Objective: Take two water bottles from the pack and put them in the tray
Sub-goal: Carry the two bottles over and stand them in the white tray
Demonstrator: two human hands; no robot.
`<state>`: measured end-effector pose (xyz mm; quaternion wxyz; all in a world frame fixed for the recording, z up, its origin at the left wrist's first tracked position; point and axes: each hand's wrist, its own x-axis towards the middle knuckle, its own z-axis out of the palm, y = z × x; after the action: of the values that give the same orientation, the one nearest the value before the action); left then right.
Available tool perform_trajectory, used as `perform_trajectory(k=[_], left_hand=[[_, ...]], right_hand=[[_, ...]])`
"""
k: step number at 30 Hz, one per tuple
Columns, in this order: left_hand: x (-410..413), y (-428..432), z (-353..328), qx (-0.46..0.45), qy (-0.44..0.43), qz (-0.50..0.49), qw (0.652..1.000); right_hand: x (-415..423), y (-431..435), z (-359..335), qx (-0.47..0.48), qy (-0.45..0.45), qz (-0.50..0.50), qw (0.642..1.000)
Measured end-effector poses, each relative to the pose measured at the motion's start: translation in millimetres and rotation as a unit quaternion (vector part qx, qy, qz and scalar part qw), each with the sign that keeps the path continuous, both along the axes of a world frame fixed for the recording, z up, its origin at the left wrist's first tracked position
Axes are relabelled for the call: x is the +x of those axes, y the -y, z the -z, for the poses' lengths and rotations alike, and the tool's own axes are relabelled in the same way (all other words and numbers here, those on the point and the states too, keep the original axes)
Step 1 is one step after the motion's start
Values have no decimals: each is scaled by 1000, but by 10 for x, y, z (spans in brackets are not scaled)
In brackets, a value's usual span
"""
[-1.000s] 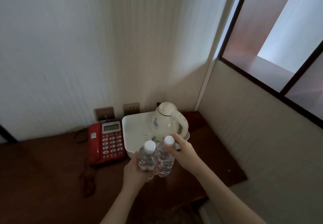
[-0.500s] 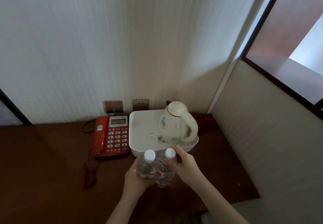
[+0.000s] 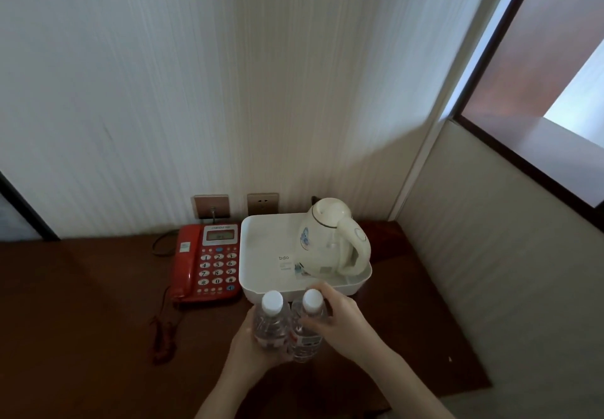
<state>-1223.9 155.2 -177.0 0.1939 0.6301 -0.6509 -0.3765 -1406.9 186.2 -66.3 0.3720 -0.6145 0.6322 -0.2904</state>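
**Bottles held short of the tray: risks of the placement**

Left hand (image 3: 251, 350) wraps the left bottle (image 3: 270, 324); right hand (image 3: 343, 324) closes around the right bottle (image 3: 307, 327). Both bottles are upright, touching, just before the white tray (image 3: 261, 242). Likely hazards: clipping the near rim, or knocking the kettle (image 3: 330, 239) crowding the tray's right side.

**Dark tabletop, corner of room**

Tabletop (image 3: 81, 304): dark reddish-brown wood, set into the corner, back edge against the striped wall. Red phone (image 3: 209, 263) lies flat at the back, keypad up, handset along its left side. White tray (image 3: 258, 255) just right of the phone, nearly touching it, also near the wall. Red cord (image 3: 162, 337) lies loose in front of the phone. Right front area bare, dim.
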Motion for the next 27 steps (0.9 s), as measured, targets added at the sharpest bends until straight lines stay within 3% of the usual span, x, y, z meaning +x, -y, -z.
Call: perform_trajectory(k=[1, 3, 5, 7, 9, 11, 16, 27], left_hand=[[35, 10, -59, -3, -26, 36, 999], [142, 7, -194, -21, -162, 79, 984], [249, -33, -425, -58, -182, 70, 979], [291, -83, -680, -167, -45, 83, 981], [250, -91, -909, -277, 103, 141, 945], [193, -37, -1063, -296, 180, 178, 921], [167, 67, -1175, -275, 238, 211, 907], [60, 108, -1305, -227, 212, 242, 919]], right_hand=[[-3, -2, 3, 0, -12, -6, 1000], [-6, -1, -8, -7, -62, -16, 998], [-5, 1, -37, -64, -174, -42, 982], [8, 18, -72, -149, -300, -84, 939], [33, 57, -131, -177, -379, -122, 900], [56, 104, -178, -179, -419, -142, 879], [131, 185, -279, -136, -431, -157, 878], [182, 173, -441, -104, -379, -139, 909]])
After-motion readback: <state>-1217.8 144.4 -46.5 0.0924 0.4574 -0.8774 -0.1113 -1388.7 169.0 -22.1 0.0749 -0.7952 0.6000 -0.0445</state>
